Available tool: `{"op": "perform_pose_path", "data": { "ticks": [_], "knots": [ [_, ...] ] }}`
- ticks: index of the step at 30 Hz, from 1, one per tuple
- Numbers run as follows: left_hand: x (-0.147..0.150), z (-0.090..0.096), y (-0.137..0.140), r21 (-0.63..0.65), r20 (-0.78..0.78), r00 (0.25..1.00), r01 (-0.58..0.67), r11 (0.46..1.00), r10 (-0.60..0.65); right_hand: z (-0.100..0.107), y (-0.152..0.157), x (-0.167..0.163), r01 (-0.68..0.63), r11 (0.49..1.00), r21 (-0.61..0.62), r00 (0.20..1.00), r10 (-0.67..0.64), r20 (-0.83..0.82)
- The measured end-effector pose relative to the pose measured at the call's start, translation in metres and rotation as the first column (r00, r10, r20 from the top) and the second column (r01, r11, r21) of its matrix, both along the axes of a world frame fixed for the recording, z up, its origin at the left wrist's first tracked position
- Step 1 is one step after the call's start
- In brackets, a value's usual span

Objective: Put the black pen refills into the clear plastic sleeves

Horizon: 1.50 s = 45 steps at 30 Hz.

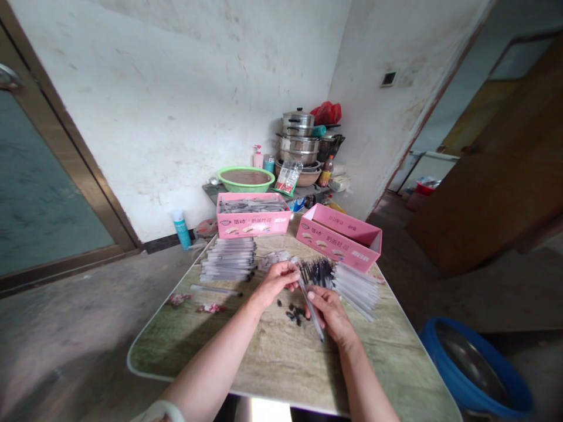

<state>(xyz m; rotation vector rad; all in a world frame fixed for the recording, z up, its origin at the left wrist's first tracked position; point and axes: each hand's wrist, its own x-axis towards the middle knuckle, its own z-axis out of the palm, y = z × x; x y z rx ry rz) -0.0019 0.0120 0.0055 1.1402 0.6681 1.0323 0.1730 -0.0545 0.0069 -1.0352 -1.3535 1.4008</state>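
My right hand [329, 310] is closed around a clear pen barrel [314, 316], which slants with its lower end toward me. At the barrel's upper end, my left hand [281, 278] is pinched; what sits between its fingertips is too small to make out. Several small black caps [297, 316] lie scattered below the hands. Behind them is a bunch of thin black pen parts [320, 272], with a stack of clear barrels [356, 290] to its right. On the left lies a pile of pens [229, 261], and one single pen [215, 290] rests nearer me.
Small whitish pieces [277, 258] lie mid-table. A pink box [254, 225] full of pens stands at the back, beside a second pink box [338, 240]. Behind are a green basin [246, 186] and stacked pots [299, 143]. A blue tub [479, 363] stands right of the table.
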Motion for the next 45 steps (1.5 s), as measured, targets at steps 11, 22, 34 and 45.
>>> {"op": "perform_pose_path", "data": {
  "ticks": [11,22,34,45],
  "knots": [
    [-0.001,-0.003,0.002,-0.018,0.019,1.000,0.001,1.000,0.000,-0.012,0.006,0.002,0.168,0.986,0.000,0.985,-0.168,0.031],
    [0.005,-0.003,-0.001,0.013,0.028,0.999,-0.029,1.000,0.028,-0.002,0.001,0.001,0.186,0.981,0.060,0.982,-0.188,0.025],
    [0.014,-0.005,-0.006,0.151,0.004,1.000,-0.028,0.988,0.028,-0.009,0.005,0.005,0.117,0.987,-0.112,0.984,-0.130,-0.120],
    [-0.108,0.005,0.042,0.258,-0.099,0.295,-0.915,0.311,0.950,-0.018,0.013,0.012,0.565,0.812,0.146,0.824,-0.565,-0.045]
  ]
}}
